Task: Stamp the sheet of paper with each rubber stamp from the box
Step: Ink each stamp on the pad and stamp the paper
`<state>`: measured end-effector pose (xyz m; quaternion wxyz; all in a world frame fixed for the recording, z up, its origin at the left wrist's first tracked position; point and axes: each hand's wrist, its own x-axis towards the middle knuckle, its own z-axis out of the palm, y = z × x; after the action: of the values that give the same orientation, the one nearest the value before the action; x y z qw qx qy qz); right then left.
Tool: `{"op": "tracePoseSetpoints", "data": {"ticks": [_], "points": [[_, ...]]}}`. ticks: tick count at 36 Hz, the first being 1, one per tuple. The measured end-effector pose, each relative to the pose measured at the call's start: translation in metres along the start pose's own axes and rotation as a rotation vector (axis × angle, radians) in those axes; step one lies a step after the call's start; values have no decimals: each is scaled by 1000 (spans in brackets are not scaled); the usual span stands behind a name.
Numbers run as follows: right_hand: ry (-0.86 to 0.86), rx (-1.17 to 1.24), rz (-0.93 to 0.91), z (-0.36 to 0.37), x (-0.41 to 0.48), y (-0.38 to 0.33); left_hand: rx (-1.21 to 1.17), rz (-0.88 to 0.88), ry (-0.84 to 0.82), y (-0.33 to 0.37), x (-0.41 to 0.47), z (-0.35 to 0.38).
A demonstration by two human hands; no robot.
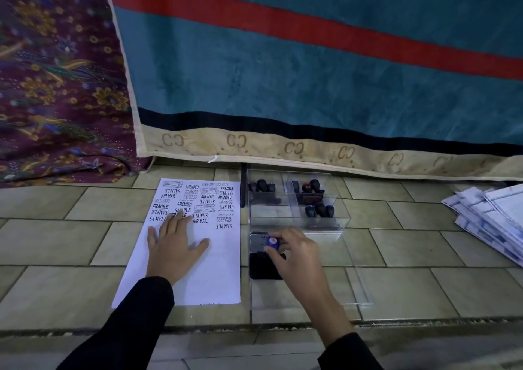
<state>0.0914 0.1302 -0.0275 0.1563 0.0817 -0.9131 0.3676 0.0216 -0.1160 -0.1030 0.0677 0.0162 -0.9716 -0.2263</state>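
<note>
Box [294, 199] with roughly 9 stamps [319, 210], 1 stamp [273, 243] in right hand [294, 252]

The scene is dim and cool-toned, with soft, even light and only faint shadows under the left hand [174, 249] on the sheet of paper [192, 245], the brightest surface in view. The wide-angle lens bends the tile lines and the hanging blue cloth [311, 66] toward the edges. The centre is fairly sharp, so the stamped words read clearly, while the dark sleeves [133, 321] lose detail and the clear box [297, 199] shows weak glints.
</note>
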Motion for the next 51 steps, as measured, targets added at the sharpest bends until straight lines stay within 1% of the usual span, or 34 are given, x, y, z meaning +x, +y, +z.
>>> {"op": "tracePoseSetpoints", "data": {"ticks": [7,16,26,32,37,42,46,51], "points": [[-21,-8,-3,4,-5,4,-20,-6,-49,-3,3,-2],[-46,-14,5,7,-5,7,44,27,14,-1,-3,3],[-115,-51,126,1,9,1,65,25,36,0,-3,5],[-175,-43,163,-3,10,-1,8,11,30,-1,-1,2],[-143,-21,211,-2,15,-1,-12,4,27,-2,-1,1],[-156,-15,204,-1,7,-1,22,13,52,0,-4,4],[-132,-7,169,0,-3,3,41,6,68,2,-5,5],[-163,-51,154,-2,13,-4,50,11,84,2,-4,7]]}}
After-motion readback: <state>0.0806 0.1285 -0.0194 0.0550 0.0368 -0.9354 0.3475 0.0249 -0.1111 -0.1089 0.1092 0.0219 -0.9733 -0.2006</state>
